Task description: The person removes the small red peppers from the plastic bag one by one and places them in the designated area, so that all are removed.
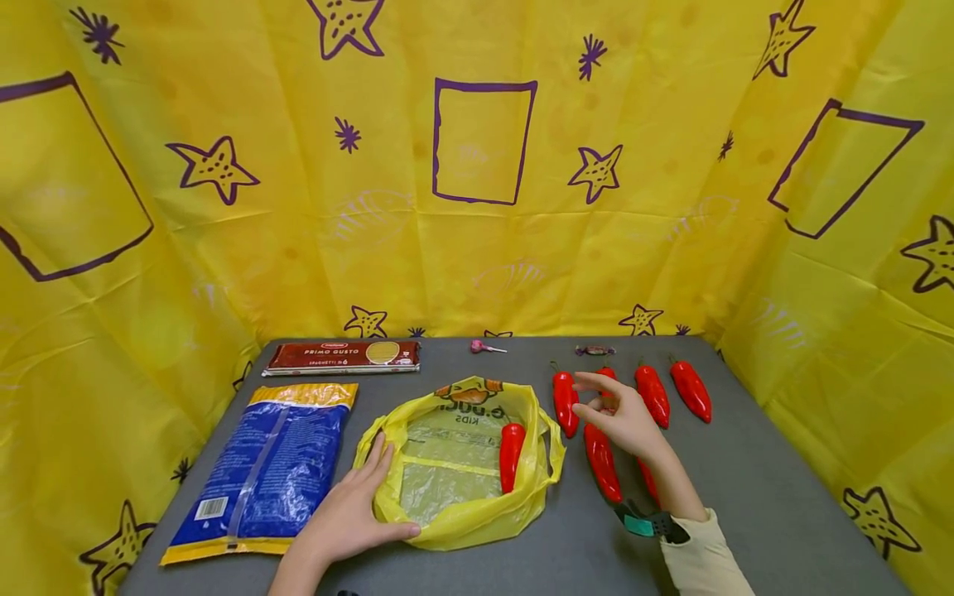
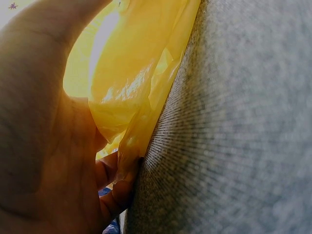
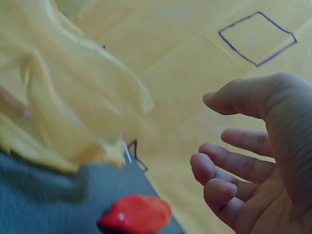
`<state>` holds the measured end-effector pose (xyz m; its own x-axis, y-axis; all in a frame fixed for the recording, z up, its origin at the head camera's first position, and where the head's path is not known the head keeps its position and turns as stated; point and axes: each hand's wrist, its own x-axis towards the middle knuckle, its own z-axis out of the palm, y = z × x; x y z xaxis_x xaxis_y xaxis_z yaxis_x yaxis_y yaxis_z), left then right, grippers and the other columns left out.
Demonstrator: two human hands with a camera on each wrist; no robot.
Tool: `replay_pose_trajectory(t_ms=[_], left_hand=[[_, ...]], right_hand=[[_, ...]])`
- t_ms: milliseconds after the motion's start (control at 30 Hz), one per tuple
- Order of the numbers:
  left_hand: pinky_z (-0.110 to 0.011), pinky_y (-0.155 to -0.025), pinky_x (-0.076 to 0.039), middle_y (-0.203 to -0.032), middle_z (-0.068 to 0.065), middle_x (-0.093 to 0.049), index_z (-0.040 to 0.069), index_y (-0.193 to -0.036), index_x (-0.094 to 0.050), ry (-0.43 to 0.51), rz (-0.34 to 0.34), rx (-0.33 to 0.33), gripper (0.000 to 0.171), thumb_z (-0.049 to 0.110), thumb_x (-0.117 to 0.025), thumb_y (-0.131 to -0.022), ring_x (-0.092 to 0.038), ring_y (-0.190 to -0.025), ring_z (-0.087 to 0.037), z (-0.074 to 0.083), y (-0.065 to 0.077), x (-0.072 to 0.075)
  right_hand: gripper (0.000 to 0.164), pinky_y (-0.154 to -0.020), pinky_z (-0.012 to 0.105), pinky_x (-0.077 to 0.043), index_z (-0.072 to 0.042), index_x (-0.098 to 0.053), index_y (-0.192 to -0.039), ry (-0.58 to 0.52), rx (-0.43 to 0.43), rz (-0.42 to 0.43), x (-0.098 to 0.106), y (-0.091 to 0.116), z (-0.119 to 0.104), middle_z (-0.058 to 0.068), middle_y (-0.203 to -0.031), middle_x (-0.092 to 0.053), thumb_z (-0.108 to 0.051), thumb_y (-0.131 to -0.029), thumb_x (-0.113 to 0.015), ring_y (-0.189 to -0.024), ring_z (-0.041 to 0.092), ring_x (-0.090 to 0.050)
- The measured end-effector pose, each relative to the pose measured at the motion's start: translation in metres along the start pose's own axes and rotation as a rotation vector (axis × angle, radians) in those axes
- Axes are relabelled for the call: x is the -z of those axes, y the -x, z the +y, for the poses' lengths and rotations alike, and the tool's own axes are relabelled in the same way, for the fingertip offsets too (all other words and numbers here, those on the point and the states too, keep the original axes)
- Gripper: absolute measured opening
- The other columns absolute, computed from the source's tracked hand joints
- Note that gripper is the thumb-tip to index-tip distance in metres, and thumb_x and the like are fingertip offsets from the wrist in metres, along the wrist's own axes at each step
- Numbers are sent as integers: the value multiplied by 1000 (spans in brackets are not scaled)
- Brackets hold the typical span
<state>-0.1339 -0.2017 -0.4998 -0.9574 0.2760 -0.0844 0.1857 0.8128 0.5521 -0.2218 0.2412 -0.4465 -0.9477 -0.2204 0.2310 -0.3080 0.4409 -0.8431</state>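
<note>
A yellow plastic bag [image 1: 477, 530] lies with its mouth spread wide, and one red pepper [image 1: 511, 457] is inside against its right wall. My left hand [image 1: 350, 509] rests against the bag's left side, its fingers along the rim and its thumb at the front edge. Over the peppers on the right my right hand [image 1: 619, 414] hovers with loosely bent fingers and holds nothing. Closest to its fingertips is a red pepper [image 1: 565, 406]. Below the hand lies another pepper [image 1: 602, 468]; the hand and wrist partly cover others.
Left of the bag lies a blue and yellow packet [image 1: 268, 468]. A spaghetti pack [image 1: 343, 358] is behind it. A lollipop [image 1: 479, 346] and a wrapped candy [image 1: 595, 351] sit near the back edge. Two more peppers, including the rightmost pepper [image 1: 691, 391], lie to the right. Yellow cloth surrounds the grey table [image 1: 775, 513].
</note>
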Motion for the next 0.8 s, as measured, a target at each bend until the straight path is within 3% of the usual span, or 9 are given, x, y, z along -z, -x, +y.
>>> replay_pose_trajectory(t_ms=[433,633,800], left_hand=[[-74,-117,-32,-178,-9,-4,9,-169,-22,8,4,9,134,83,-79,-72,-31,-153,-54,-2,-3,0],[-74,-117,-33,-178,-9,-4,10,-169,-22,3,5,9,134,83,-78,-72,-32,-152,-55,-3,-3,-2],[-75,-117,-31,-178,-9,-4,9,-169,-22,9,0,13,134,82,-79,-72,-31,-153,-55,-2,-3,-2]], right_hand=[[47,-67,29,-58,-9,-65,-143,-48,83,-69,-39,-27,-27,22,-129,-69,-13,-98,-77,-86,20,-72],[43,-70,31,-58,-10,-67,-140,47,106,-69,-56,-38,-40,14,-125,-72,-17,-99,-77,-91,21,-72],[40,-75,35,-61,-8,-69,-137,69,110,-45,-69,-44,-50,16,-124,-73,-14,-98,-77,-94,26,-74]])
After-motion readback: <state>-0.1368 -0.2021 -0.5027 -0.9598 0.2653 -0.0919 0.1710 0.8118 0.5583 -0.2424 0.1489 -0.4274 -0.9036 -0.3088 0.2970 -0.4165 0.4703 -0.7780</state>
